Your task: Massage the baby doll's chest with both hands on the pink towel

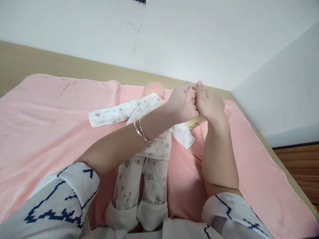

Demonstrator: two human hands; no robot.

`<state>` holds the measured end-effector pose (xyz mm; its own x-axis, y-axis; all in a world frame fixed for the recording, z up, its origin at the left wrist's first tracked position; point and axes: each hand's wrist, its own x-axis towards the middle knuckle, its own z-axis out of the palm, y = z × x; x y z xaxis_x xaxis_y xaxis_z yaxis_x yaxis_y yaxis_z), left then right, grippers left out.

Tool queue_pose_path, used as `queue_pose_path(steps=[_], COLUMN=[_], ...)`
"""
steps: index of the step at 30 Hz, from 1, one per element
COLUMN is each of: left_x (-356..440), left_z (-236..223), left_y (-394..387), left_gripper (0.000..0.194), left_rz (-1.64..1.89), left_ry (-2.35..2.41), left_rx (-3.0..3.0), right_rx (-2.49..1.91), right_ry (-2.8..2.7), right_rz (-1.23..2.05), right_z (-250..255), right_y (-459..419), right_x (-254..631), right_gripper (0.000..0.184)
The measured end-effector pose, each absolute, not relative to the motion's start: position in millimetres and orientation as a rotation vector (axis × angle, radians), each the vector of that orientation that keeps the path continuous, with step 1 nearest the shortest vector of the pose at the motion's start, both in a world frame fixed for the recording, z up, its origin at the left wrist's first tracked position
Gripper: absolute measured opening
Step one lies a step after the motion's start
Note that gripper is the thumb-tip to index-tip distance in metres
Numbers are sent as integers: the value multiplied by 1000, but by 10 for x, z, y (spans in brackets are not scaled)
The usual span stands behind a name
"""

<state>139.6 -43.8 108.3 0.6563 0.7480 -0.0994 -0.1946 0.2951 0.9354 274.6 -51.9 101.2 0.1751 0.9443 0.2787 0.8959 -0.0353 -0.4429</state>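
Observation:
My left hand (183, 103) is turned palm up with its fingers loosely bent towards the right. Its fingertips meet my right hand (209, 103), whose thumb points up and whose other fingers are mostly hidden. I see nothing held between them. Just under my hands lies a yellowish item (195, 122) with dark lettering, partly covered, so its kind is unclear. A baby doll (154, 89) lies below my left forearm, wearing a white printed top (159, 146) and matching trousers (129, 181) with folded white cuffs. Its sleeves spread to both sides.
A pink blanket (59, 113) with creases covers most of the wooden table (74, 63). A white wall (99, 30) rises behind the table and continues along the right. Brown wooden furniture (299, 166) stands at the right edge.

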Motion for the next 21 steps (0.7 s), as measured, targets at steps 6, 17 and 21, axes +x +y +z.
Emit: queue_pose_path(steps=[6,17,21], left_x=[1367,406,279], left_z=[967,884,1041], left_y=[-372,-523,-686], left_gripper=[72,73,69], left_rz=[723,824,814], left_ry=[579,968,927], left_rx=[958,1478,1466], right_rx=[-2064,-2161,-2050], right_ry=[-1769,-1815,-1832], right_rz=[147,58,33], right_z=[1043,996,1033], right_y=[-408,-307,-401], right_x=[2768,2770,2746], right_gripper=[91,82,76])
